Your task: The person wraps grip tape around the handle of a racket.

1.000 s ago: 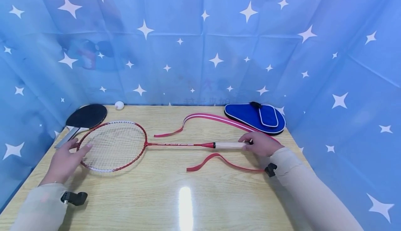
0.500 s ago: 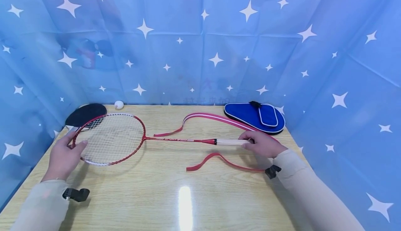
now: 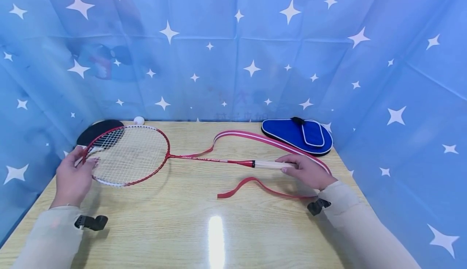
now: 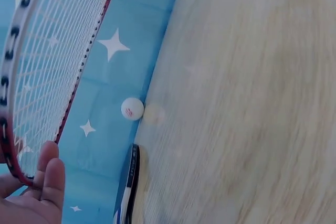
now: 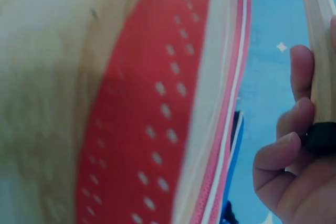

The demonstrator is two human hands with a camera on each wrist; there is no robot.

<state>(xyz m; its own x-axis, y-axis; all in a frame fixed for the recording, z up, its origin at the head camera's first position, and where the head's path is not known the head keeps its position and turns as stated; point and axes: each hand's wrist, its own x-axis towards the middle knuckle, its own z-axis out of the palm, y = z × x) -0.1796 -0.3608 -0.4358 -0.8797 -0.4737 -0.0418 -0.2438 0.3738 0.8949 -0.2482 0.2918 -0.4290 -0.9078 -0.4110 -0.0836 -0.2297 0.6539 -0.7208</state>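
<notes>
Both hands hold a badminton racket (image 3: 198, 158) with a red and white frame, raised over the table. My left hand (image 3: 74, 177) grips the rim at the tip of its head, thumb in front of the strings. My right hand (image 3: 304, 171) grips the pale, bare wooden handle (image 3: 270, 164) near its black end cap (image 5: 321, 139). Around the handle lies a long strip of red perforated grip tape (image 5: 152, 108). One stretch, pink with a white stripe, curves behind the racket; a red stretch (image 3: 251, 179) lies in front. My right hand and wrist hide where they run at the right.
A black table tennis bat (image 3: 93, 133) lies at the back left, partly behind the racket's strings. A white ball (image 3: 138, 120) sits beside it at the table's back edge. A blue paddle case (image 3: 288, 134) lies at the back right. Starry blue curtains (image 3: 215, 58) border the wooden table (image 3: 164, 228).
The racket has risen from lower over the table, its head moving up and away across the bat in the head view. Both hands keep their hold.
</notes>
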